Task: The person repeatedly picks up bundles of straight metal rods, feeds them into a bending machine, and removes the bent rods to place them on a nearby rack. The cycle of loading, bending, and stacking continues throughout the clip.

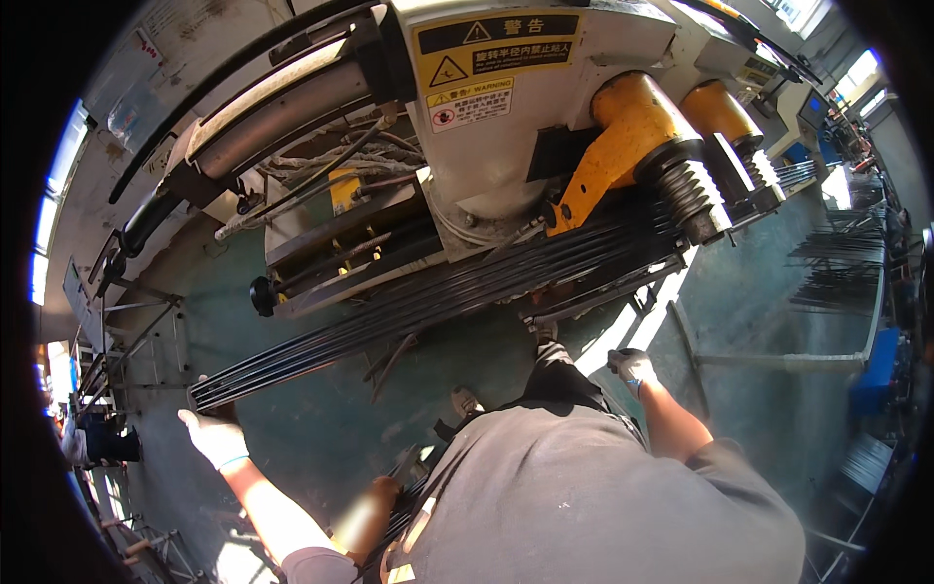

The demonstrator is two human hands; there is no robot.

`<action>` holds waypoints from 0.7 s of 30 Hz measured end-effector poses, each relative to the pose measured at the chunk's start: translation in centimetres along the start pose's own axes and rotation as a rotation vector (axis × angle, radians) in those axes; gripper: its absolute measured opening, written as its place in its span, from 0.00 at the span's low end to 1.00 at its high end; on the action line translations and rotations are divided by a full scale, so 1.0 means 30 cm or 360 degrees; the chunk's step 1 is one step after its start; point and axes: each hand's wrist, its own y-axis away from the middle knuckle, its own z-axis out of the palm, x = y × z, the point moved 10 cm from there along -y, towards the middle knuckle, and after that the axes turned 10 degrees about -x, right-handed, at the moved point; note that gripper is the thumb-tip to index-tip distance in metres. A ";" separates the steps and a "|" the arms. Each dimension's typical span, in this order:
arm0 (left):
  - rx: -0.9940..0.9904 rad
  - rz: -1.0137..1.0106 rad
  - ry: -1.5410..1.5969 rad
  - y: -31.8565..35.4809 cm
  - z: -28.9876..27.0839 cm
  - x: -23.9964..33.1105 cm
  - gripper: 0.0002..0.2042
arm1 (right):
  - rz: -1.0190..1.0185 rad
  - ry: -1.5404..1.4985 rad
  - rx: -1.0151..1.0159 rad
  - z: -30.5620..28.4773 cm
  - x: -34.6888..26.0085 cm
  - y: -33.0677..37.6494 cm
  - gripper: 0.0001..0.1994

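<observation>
A bundle of long, thin black metal bars (428, 310) runs from the left, across in front of me, into a machine at the upper right. My left hand (218, 440), in a white glove, is at the bundle's left end. Its fingers go under the bars, a fingertip shows past their far side, and the thumb sticks out free. The bars hide most of those fingers. Away from the bundle, my right hand (634, 366), gloved too, hangs at my right side with its fingers curled; nothing shows in it.
The pale machine (516, 127) stands close ahead, with yellow arms (623, 146) and ribbed metal spindles (693, 195) above the bars. A metal frame (778, 360) and stacked thin rods (842, 258) are at the right. Far left, another person (102, 438) is partly visible.
</observation>
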 end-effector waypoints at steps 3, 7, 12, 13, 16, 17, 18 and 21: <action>0.0177 0.0158 0.0064 0.058 -0.008 -0.061 0.38 | -0.0226 0.0070 -0.0123 -0.049 -0.180 -0.103 0.21; 0.0475 0.0029 0.0299 0.193 0.038 -0.321 0.39 | -0.0295 0.0043 -0.0211 -0.160 -0.022 -0.434 0.20; 0.0572 -0.0022 0.0419 0.433 0.299 -0.692 0.37 | -0.0523 0.1657 -0.0301 -0.359 0.000 -0.692 0.22; 0.0546 -0.0109 0.0435 0.487 0.349 -0.770 0.36 | -0.0381 0.1556 -0.0330 -0.420 0.002 -0.700 0.22; 0.0369 -0.0412 0.0480 0.603 0.553 -0.986 0.33 | -0.0127 0.1285 -0.0342 -0.534 -0.027 -0.697 0.22; 0.0311 -0.0519 0.0503 0.646 0.609 -1.049 0.32 | -0.0100 0.1243 -0.0337 -0.546 -0.045 -0.702 0.22; 0.0252 -0.0600 0.0524 0.680 0.657 -1.101 0.31 | -0.0101 0.1221 -0.0345 -0.543 -0.056 -0.705 0.23; 0.0115 -0.0766 0.0633 0.725 0.746 -1.185 0.28 | -0.0194 0.1232 -0.0388 -0.457 -0.061 -0.694 0.23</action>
